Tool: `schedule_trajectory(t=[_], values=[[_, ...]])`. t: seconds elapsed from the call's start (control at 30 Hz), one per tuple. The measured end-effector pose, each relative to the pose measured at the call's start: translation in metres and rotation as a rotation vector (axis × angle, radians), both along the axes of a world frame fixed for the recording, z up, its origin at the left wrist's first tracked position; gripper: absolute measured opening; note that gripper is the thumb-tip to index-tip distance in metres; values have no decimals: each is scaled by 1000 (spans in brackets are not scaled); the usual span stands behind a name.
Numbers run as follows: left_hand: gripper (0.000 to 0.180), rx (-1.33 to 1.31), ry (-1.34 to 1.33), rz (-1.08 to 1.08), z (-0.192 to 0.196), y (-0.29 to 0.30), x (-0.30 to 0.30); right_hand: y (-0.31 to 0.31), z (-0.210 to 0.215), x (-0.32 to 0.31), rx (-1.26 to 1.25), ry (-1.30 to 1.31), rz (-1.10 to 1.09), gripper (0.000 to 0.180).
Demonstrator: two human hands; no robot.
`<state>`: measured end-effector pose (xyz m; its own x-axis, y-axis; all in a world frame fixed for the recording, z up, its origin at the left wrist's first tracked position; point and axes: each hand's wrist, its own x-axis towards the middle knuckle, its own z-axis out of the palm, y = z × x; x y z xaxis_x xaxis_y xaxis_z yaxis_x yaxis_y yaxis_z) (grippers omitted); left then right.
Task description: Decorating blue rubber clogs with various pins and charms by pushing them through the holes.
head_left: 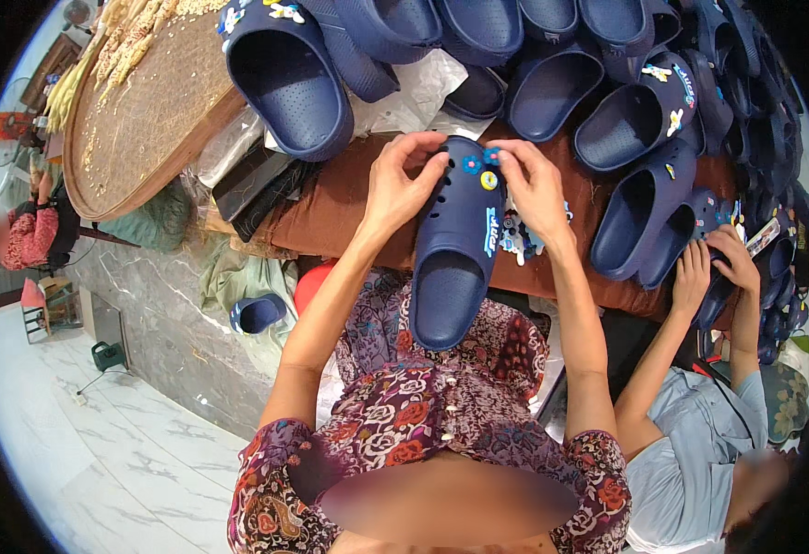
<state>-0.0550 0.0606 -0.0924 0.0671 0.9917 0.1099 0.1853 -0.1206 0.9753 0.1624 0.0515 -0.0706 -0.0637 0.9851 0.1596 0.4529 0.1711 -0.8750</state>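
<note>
I see my left hand gripping the toe of a navy clog that lies over my lap and the brown table edge. My right hand pinches a small charm on its toe. Beside me, another person's hands hold a second clog.

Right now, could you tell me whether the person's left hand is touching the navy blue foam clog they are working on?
Touching. The head view shows the left hand with fingertips pressed onto the toe of the navy blue foam clog.

Bright, even daylight; soft shadows; sharp centre; strong fisheye bending, black vignette at rim
</note>
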Motion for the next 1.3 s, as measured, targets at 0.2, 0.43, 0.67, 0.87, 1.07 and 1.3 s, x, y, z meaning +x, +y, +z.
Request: schedule_trajectory(t=[0.2,0.43,0.67,0.87,1.07,1.3], values=[[27,-23,97,-84,9,2,4,3,10,-33,-62,96,62,19],[23,-122,35,-37,-10,9,-2,5,1,-36,46,-56,72,21],[23,-210,78,-59,-8,16,-4,5,-15,-25,130,-122,-45,22],[43,-188,0,-66,-26,19,-2,4,-39,-21,57,-92,-93,30],[68,-339,-157,-153,-21,22,0,3,-43,-19,-90,29,-53,34],[53,-369,-141,-178,-19,19,8,-1,-47,-27,-20,54,-96,33]])
